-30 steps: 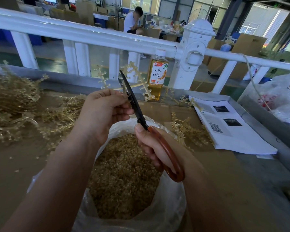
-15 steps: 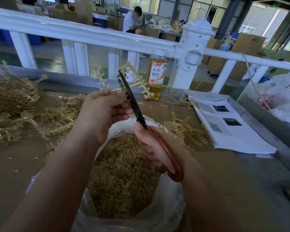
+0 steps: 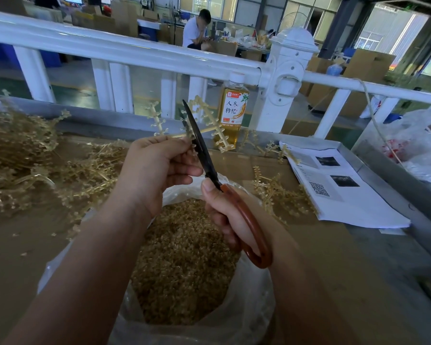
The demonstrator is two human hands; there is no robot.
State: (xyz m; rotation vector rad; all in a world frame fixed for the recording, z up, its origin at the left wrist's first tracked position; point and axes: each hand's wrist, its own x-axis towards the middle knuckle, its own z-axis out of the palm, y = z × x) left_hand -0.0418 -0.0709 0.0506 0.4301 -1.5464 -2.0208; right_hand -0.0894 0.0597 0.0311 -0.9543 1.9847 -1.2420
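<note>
Plastic sprue (image 3: 209, 130): amber, translucent, with a thin stem and side branches studded with small nubs. It is held up in the air over the far rim of the bag, in front of the railing. Left hand (image 3: 157, 170) pinches the stem end between thumb and curled fingertips; the branches fan out up and to the right, clear of the table.

Scissors (image 3: 209, 168): black blades, reddish-brown loop handle. Right hand (image 3: 224, 215) is wrapped round the handle, with the thumb lying on top near the pivot and the fingers through the loop. Blades point up and away, tips slightly parted, and cross the sprue stem just beside the left fingertips. Can't tell whether the edges are touching the plastic.

Clear plastic bag (image 3: 254, 319) stands open directly under both hands, filled well up with small amber cut pieces (image 3: 184, 257).

Brown cardboard table top (image 3: 23, 245) carries the rest:
- big pile of sprues (image 3: 15, 150) at left, reaching in toward the bag
- smaller scatter of sprues (image 3: 279, 192) right of the bag
- printed sheets (image 3: 346, 192) with photos and a QR code, far right
- bottle (image 3: 232, 113) of amber drink, white cap, upright at the far edge, behind the held sprue

White railing (image 3: 159, 56) runs along the far side. Crumpled clear plastic sacks (image 3: 423, 145) at right edge. A seated person (image 3: 194, 31) is at a bench in the background.
</note>
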